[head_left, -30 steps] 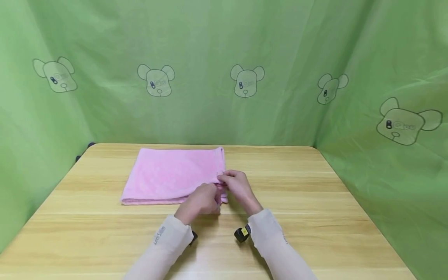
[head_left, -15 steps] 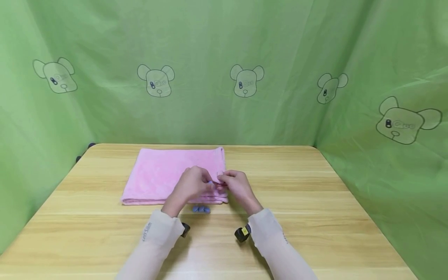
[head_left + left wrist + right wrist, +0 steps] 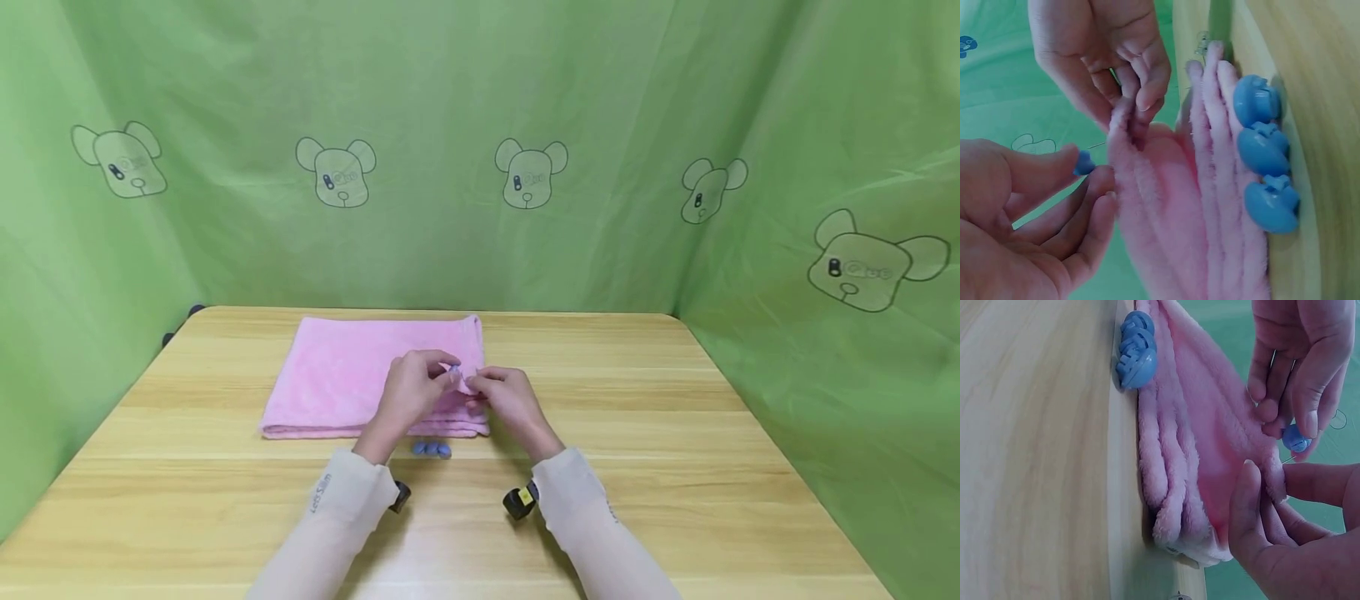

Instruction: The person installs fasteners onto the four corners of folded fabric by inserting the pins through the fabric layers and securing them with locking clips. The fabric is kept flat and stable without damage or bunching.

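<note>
On a wooden table (image 3: 675,483), with blue caps (image 3: 432,449) before a pink blanket (image 3: 330,367), seemingly for reach. Pinching a blue-headed pin (image 3: 1084,164) in the left hand (image 3: 411,392), the blanket's raised edge in the right hand (image 3: 516,402), probably for steadiness. Behind, green curtain (image 3: 435,258).

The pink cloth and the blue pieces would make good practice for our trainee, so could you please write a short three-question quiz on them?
1. Count: how many blue pieces sit in a row on the table, beside the near edge of the pink cloth?
2. True or false: the left hand holds nothing.
3. Multiple choice: what is the right hand doing? (a) lying flat on the table (b) pinching the cloth's edge (c) lifting one of the pieces in the row

Key:
1. Three.
2. False; it holds another blue piece between thumb and fingers.
3. b
</note>
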Action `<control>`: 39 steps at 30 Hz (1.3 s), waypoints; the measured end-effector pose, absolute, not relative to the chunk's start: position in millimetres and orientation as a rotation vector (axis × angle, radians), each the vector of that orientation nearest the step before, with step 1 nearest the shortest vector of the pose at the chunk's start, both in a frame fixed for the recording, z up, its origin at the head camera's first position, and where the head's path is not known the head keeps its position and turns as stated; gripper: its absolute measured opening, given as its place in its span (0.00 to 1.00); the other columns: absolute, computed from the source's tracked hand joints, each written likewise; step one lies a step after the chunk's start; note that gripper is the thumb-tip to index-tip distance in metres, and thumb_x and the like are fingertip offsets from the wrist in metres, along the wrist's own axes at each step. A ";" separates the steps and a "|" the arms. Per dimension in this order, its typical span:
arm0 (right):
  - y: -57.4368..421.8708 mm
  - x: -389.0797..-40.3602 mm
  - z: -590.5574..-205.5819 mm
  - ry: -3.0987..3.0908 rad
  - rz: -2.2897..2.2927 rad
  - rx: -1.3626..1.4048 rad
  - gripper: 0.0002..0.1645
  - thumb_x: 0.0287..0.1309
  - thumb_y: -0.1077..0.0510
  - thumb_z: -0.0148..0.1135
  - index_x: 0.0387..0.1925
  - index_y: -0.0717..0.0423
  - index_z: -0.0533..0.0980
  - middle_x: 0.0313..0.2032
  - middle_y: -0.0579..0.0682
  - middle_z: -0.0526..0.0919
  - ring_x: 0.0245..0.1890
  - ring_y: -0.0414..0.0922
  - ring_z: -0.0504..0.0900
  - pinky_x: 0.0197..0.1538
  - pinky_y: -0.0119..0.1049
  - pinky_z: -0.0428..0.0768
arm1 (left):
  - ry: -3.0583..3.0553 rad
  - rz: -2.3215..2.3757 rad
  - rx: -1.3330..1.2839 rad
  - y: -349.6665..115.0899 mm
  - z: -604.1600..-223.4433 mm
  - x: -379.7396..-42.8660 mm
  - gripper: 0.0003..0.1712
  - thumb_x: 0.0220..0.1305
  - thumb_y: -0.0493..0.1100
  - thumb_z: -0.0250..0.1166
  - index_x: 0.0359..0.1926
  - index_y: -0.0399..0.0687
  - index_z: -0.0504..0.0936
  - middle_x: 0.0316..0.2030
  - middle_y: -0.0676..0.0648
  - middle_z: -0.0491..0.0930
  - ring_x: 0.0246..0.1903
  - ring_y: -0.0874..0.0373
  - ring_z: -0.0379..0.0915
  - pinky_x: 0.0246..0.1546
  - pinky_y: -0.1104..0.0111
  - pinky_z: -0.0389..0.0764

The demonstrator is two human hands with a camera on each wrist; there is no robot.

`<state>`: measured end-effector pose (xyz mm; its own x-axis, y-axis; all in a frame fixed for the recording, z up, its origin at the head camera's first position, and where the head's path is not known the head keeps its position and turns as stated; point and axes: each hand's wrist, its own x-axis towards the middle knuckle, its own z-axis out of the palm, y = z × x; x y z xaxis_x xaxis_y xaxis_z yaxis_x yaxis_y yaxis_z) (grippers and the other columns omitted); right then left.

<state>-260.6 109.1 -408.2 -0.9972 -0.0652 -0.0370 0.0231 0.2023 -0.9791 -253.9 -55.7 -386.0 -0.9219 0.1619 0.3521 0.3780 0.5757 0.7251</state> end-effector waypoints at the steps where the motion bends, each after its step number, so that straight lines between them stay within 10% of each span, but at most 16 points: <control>1: 109.3 -260.6 -408.1 2.384 -1.934 -0.044 0.09 0.61 0.62 0.62 0.38 0.65 0.82 0.31 0.55 0.84 0.30 0.51 0.84 0.43 0.44 0.82 | -2.553 -1.264 -0.441 -55.4 -386.9 -254.1 0.10 0.59 0.35 0.69 0.42 0.44 0.87 0.28 0.50 0.85 0.26 0.60 0.79 0.34 0.60 0.81; 39: 109.3 -261.0 -410.2 2.369 -1.936 -0.042 0.09 0.61 0.60 0.63 0.34 0.65 0.82 0.30 0.57 0.84 0.26 0.46 0.82 0.39 0.42 0.83 | -2.509 -1.262 -0.449 -49.8 -392.5 -256.1 0.12 0.56 0.33 0.71 0.43 0.42 0.87 0.36 0.45 0.86 0.34 0.57 0.82 0.39 0.62 0.83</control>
<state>-261.0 109.3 -410.2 -0.9963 -0.0729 -0.0460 0.0306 0.2002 -0.9793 -256.1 -49.8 -392.5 -0.9073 0.1423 0.3956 0.4025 0.5660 0.7194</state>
